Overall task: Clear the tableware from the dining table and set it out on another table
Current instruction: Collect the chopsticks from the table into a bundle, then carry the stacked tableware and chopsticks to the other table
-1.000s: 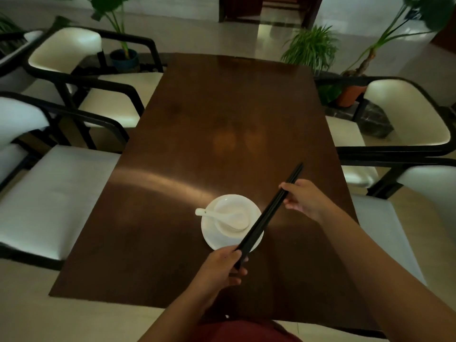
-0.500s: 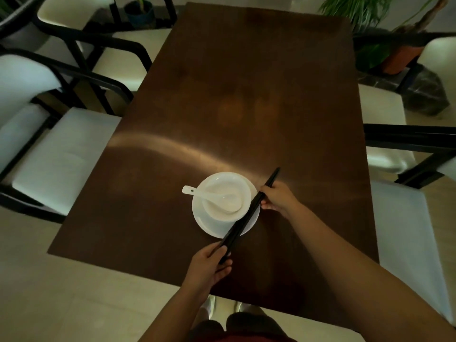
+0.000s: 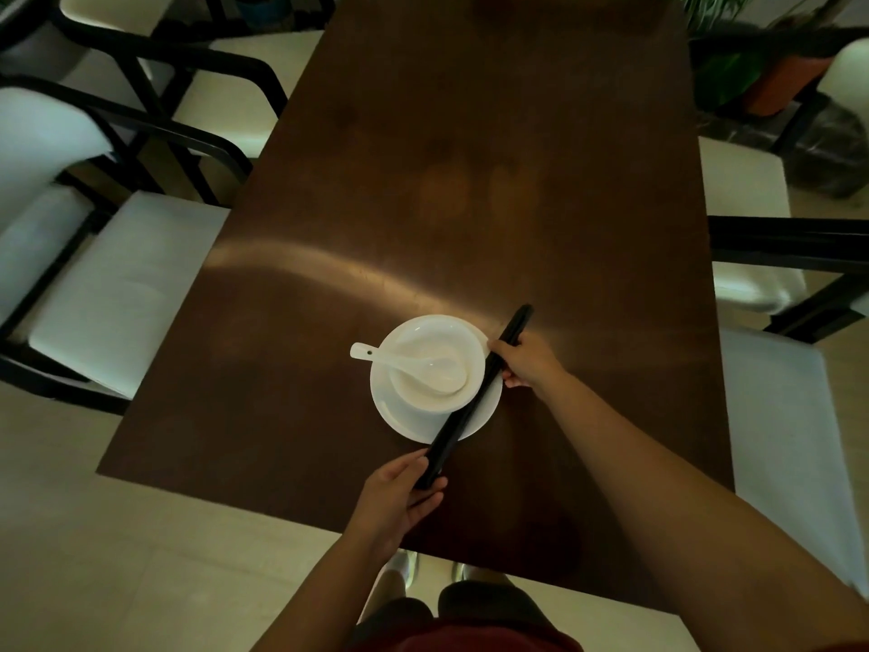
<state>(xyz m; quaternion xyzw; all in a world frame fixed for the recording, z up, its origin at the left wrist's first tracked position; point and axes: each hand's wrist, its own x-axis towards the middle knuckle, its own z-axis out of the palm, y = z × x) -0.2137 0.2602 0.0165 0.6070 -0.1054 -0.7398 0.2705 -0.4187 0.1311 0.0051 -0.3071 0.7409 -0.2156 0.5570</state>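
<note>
A white bowl stands on a white plate near the front of the dark wooden table. A white spoon lies in the bowl with its handle pointing left. A pair of black chopsticks lies slanted across the plate's right rim. My left hand grips their near end, and my right hand grips them near the far end, beside the bowl.
Black-framed chairs with white cushions line the left side, and more white chair seats line the right. Potted plants stand at the far right corner. Pale floor lies before the table's front edge.
Both hands have lowered the chopsticks from above the dishes down onto the plate's right rim. My view has tilted downward and moved closer to the table.
</note>
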